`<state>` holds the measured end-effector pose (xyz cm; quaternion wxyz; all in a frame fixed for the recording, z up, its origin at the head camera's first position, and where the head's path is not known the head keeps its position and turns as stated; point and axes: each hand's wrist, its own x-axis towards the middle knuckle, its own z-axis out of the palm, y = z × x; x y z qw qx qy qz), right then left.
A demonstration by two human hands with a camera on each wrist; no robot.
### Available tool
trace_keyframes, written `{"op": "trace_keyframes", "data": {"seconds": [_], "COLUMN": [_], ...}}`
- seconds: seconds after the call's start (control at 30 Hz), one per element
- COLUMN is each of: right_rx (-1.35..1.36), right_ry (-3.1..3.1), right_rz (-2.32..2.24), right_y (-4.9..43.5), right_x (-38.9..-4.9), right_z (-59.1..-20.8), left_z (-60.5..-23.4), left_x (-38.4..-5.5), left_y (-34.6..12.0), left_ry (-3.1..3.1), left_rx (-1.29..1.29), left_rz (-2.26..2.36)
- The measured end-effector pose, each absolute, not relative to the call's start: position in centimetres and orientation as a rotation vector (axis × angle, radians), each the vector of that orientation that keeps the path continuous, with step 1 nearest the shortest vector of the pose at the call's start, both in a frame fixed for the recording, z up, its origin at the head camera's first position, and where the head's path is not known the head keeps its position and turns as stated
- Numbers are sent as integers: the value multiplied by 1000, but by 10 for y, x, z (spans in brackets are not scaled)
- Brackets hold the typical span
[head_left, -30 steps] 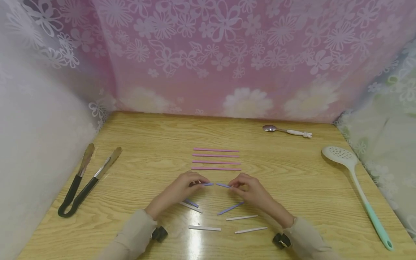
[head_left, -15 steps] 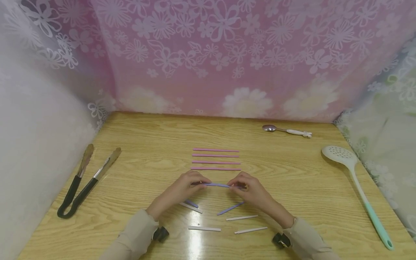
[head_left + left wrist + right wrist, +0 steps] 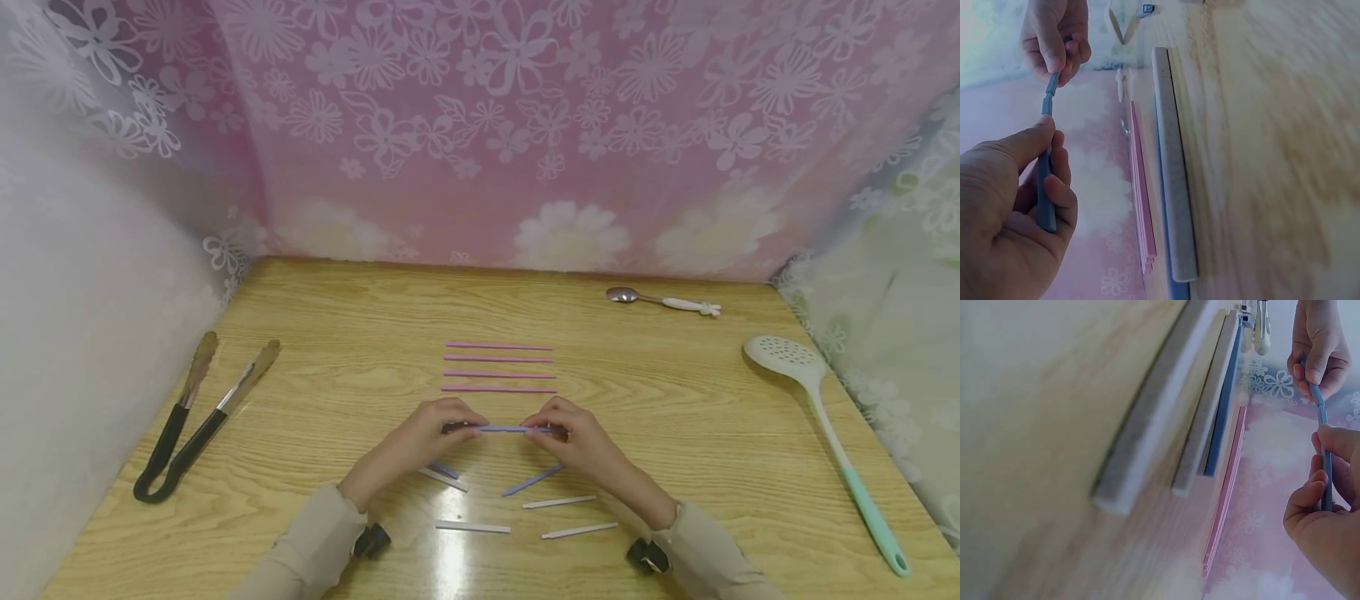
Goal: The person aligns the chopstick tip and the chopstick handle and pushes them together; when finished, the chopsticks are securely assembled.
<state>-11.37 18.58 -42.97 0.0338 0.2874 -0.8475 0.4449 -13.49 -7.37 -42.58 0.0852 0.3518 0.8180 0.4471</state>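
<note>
My left hand (image 3: 431, 427) pinches one blue chopstick half (image 3: 1046, 215) between thumb and fingers. My right hand (image 3: 577, 433) grips a second blue chopstick half (image 3: 1326, 464). Between the hands the two halves meet end to end in a nearly straight line, held above the table. A small step shows at the joint in both wrist views; how deep one end sits in the other I cannot tell. Just beyond the hands lie several pink chopsticks (image 3: 498, 375) in parallel rows. Another blue half (image 3: 532, 481) lies below my right hand, and one more (image 3: 444, 470) is partly hidden by my left.
White chopstick halves (image 3: 472, 527) lie scattered on the wooden table (image 3: 360, 317) nearest me. Black-handled tongs (image 3: 176, 442) lie spread at the left. A slotted skimmer (image 3: 828, 425) with a green handle lies at the right, a spoon (image 3: 663, 302) at the back right.
A second ago the blue halves were apart with a small gap. Their ends came together half a second ago, slightly bent, and now they lie straighter. Both hands have barely moved.
</note>
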Motion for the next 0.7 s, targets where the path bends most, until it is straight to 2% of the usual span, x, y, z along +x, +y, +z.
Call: {"op": "trace_keyframes", "data": {"seconds": [0.17, 0.7], "right_rx": [890, 923], "right_ry": [-2604, -2503], "right_rz": [1364, 1229], "right_y": [183, 178], "right_x": [-112, -104], "right_z": [-428, -418], "left_z": [-423, -420], "left_x": [-134, -125], "left_y": [-74, -69], "left_ry": [2441, 2512], "left_rx": [1035, 1214], "left_rz": [1326, 1424]}}
